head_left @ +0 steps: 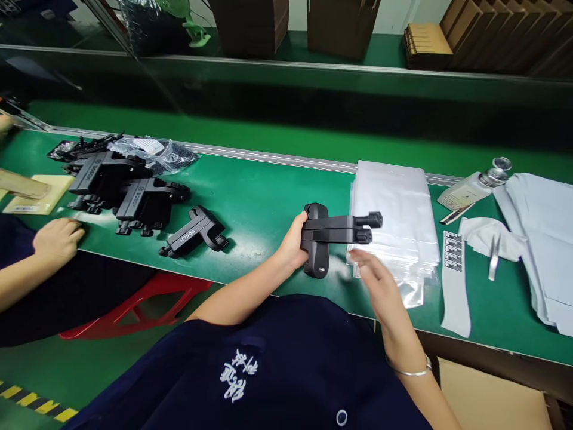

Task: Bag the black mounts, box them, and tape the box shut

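Observation:
My left hand (293, 242) grips a black plastic bracket (333, 233) with two arms that point right, held just above the green table (259, 191). My right hand (373, 278) hovers a little below and to the right of it, fingers stretched out and blurred, holding nothing. Right behind that hand lies a stack of clear plastic bags (394, 209). One more black bracket marked BOSCH (194, 233) lies alone to the left.
A pile of black brackets (120, 188) and a bagged bundle (154, 152) lie at the far left, where another person's hand (58, 239) rests on the table edge. At the right are a label strip (453, 251), tweezers (493, 257), white cloths (537, 221) and a dispenser bottle (474, 188).

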Motion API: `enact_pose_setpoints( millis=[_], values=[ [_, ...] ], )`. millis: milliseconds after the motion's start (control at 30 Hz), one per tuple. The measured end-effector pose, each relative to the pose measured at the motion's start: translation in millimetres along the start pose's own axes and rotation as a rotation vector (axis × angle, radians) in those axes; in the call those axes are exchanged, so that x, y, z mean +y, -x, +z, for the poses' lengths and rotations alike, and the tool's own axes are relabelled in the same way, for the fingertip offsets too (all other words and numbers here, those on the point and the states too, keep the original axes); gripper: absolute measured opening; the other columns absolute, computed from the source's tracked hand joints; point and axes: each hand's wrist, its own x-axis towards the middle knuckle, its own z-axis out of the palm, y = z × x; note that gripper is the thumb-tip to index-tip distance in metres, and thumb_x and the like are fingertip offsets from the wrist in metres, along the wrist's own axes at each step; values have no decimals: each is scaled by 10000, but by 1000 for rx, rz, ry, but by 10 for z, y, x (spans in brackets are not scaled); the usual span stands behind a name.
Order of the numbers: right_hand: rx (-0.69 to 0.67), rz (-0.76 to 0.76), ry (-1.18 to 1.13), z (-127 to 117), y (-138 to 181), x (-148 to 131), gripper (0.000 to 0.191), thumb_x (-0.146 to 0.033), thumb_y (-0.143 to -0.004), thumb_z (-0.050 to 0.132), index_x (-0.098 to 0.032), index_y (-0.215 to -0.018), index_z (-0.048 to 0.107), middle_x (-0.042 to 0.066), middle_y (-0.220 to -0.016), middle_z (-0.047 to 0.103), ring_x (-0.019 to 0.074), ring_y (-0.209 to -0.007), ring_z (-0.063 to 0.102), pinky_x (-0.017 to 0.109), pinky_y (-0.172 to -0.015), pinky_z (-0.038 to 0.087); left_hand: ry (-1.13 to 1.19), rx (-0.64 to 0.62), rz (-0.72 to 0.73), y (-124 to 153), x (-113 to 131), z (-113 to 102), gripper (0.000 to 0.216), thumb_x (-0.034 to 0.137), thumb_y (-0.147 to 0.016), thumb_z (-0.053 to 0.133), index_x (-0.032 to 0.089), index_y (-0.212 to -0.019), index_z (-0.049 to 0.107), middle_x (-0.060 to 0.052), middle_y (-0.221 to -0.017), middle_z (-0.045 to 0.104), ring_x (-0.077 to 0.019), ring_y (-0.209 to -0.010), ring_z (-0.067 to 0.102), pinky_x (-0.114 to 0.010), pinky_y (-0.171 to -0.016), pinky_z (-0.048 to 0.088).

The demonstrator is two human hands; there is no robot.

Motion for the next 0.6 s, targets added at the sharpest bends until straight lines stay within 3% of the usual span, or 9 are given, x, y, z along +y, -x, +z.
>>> enact_pose_setpoints(
  millis=[100,233,367,433,500,533,600],
  values=[
    [-244,207,-76,268,55,-84,297,-475,-797,689,-224,-951,650,27,-852,663,196,-851,629,343,-835,482,77,-25,-133,-22,36,29,498,623,-852,509,156,-828,679,-18,-550,634,-179,-515,605,-308,-574,522],
    [-257,228,-174,488,45,-128,175,-381,-802,666,-218,-820,604,-28,-721,560,137,-706,531,270,-717,443,92,-80,-191,20,51,60,524,642,-857,472,164,-775,672,-27,-525,630,-185,-483,592,-305,-517,502],
    [-274,201,-114,475,39,-117,158,-362,-809,651,-217,-836,595,-15,-744,576,147,-719,537,284,-717,456,86,-82,-153,16,45,35,509,630,-854,497,156,-789,669,-29,-565,646,-191,-559,630,-302,-579,520],
    [-170,96,-97,414,40,-109,267,-382,-780,698,-237,-982,602,16,-911,633,173,-852,592,323,-821,482,74,-69,-72,18,37,17,485,619,-832,550,150,-829,670,-28,-630,669,-191,-635,653,-298,-642,529],
    [6,-41,-177,335,18,-93,498,-393,-717,771,-279,-1149,552,32,-1105,639,196,-1018,610,368,-943,473,11,-76,59,57,34,18,471,608,-795,621,146,-874,672,-31,-725,697,-192,-734,668,-294,-718,527],
    [94,-85,-242,295,-7,-81,562,-394,-698,792,-293,-1185,530,30,-1141,640,200,-1053,614,387,-969,473,-48,-105,135,94,38,30,470,595,-778,655,146,-912,674,-40,-802,713,-200,-813,673,-296,-772,521],
    [214,-86,-374,227,-80,-50,506,-423,-721,775,-287,-1154,551,18,-1059,679,198,-989,651,408,-934,513,-192,-251,281,194,60,74,494,558,-772,693,150,-1050,669,-71,-1022,719,-238,-1033,643,-319,-915,484]
  ],
)
